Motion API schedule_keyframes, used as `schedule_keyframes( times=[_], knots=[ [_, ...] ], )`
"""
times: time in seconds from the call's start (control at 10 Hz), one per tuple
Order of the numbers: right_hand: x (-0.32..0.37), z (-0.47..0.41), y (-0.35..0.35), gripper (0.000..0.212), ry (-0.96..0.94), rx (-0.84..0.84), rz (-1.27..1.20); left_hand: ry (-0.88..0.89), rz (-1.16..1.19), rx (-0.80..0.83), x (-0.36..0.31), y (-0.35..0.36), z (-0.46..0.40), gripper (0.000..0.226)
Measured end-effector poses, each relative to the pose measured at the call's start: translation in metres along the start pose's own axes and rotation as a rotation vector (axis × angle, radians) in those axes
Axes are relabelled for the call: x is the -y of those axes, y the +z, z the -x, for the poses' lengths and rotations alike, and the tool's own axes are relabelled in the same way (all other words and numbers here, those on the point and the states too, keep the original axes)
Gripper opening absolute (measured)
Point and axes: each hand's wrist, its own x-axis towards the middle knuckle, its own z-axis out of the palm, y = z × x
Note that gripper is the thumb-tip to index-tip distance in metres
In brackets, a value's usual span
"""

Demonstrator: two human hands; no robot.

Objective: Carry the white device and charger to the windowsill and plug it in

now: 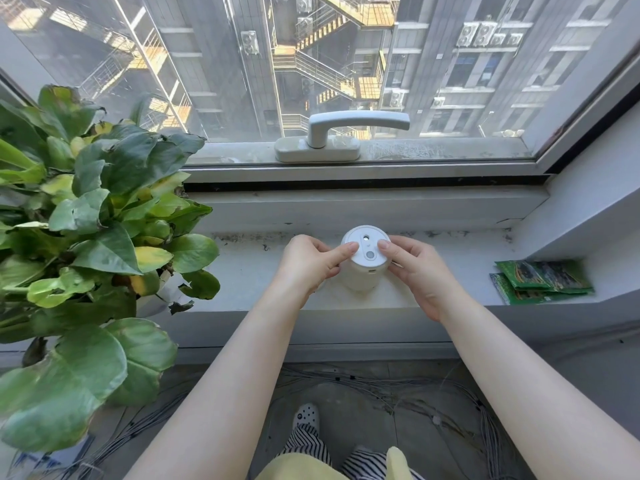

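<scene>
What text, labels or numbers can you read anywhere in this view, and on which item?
None is readable.
White device: plain top, no lettering visible.
Green packets on the windowsill: printed, but too blurred to read.
Buildings outside: no legible signs.

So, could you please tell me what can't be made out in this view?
- Charger and cable: none visible in the head view; whether the small port on the white device has anything in it is too small to tell.
- Device base: hidden by the left hand and right hand.
- Wall socket: none in view.
- Print on the green packets: too small to read.
</scene>
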Motion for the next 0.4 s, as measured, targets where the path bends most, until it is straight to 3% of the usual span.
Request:
schedule_keyframes(
  times=[0.1,0.3,0.4],
  knots=[
    [-0.0004,0.0000,0.0000,0.028,0.000,0.001,0.003,0.012,-0.013,-0.021,-0.0003,0.0001,0.0019,0.058],
    [0.0011,0.0009,0.0017,0.029,-0.006,0.005,0.017,0.074,-0.073,-0.057,-0.0006,-0.0008,0.0051,0.040],
    [-0.0005,-0.0008,-0.0002,0.038,-0.010,-0.036,0.028,0.078,-0.075,-0.115,-0.0037,-0.0031,0.0079,0.049]
  ],
)
